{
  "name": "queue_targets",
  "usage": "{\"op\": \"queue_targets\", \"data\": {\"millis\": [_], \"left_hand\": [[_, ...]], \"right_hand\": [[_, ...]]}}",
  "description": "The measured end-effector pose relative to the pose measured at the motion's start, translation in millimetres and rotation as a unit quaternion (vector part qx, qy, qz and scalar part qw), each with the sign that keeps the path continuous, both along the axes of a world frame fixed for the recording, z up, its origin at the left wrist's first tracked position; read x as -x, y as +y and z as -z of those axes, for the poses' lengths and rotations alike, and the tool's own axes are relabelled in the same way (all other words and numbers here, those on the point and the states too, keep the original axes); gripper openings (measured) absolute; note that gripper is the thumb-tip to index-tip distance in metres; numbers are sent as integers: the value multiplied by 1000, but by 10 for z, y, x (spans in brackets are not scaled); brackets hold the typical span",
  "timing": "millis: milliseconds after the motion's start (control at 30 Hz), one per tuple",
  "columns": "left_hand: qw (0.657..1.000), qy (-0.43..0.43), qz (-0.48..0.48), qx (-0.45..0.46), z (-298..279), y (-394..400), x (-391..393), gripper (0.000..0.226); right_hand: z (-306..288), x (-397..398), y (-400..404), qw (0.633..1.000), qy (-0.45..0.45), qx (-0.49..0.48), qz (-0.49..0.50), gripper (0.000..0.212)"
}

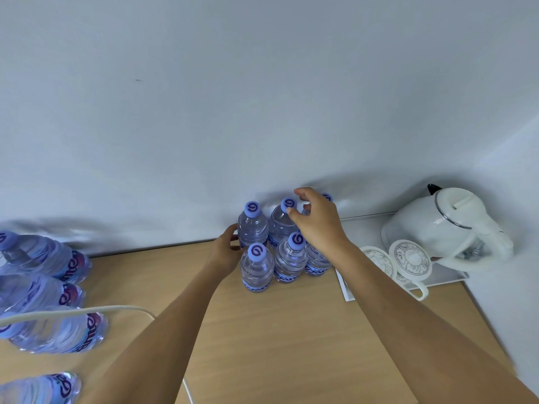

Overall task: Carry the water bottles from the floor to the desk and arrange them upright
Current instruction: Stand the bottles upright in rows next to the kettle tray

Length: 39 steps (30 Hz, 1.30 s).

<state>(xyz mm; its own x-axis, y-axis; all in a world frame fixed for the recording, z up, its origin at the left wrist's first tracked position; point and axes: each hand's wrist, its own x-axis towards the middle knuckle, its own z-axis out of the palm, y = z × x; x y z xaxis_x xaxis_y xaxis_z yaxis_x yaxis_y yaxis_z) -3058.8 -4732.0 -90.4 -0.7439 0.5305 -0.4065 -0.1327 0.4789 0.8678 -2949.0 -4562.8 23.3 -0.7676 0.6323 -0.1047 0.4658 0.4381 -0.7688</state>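
Note:
Several small clear water bottles with blue caps stand upright in a tight cluster at the back of the wooden desk [291,330], against the wall. My left hand [226,250] rests against the left side of the back-left bottle [252,225], thumb and fingertips touching it. My right hand [316,221] hovers over the back row with fingers spread, its thumb by the cap of the back-middle bottle [280,223]. It hides most of the back-right bottle [327,196]. In the front row stand the front-left bottle [256,269], the front-middle bottle [291,260] and the front-right bottle [316,262].
Several larger bottles [43,255] crowd the desk's left edge. A white cable [87,312] runs across the desk in front of them. At the right, a white tray [348,293] holds a white kettle [443,225] and two lidded cups [411,259]. The wall closes the back and right.

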Motion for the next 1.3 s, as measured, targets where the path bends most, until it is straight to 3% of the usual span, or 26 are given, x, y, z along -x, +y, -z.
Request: {"op": "queue_targets", "data": {"millis": [167,400,800,1100,1200,1300], "left_hand": [[999,-15,-24,15,-82,-137,-78,69],[990,32,-139,19,-189,-564,-385,55],[952,33,-305,26,-409,-1656,-1467,48],[889,18,-454,53,-307,-2915,-1950,53],[876,23,-479,58,-256,-3282,-1901,65],[884,30,-464,48,-211,-3526,-1737,79]], "right_hand": [[-68,-16,-68,1000,2,-18,-10,42],[-234,-69,-359,994,42,-88,-38,40],[-256,-265,-1471,972,64,-43,-220,39],[-50,-218,-2961,916,41,4,-399,43],[20,-84,-3432,895,20,30,-445,56],[68,95,-3817,871,-2,55,-488,72]]}}
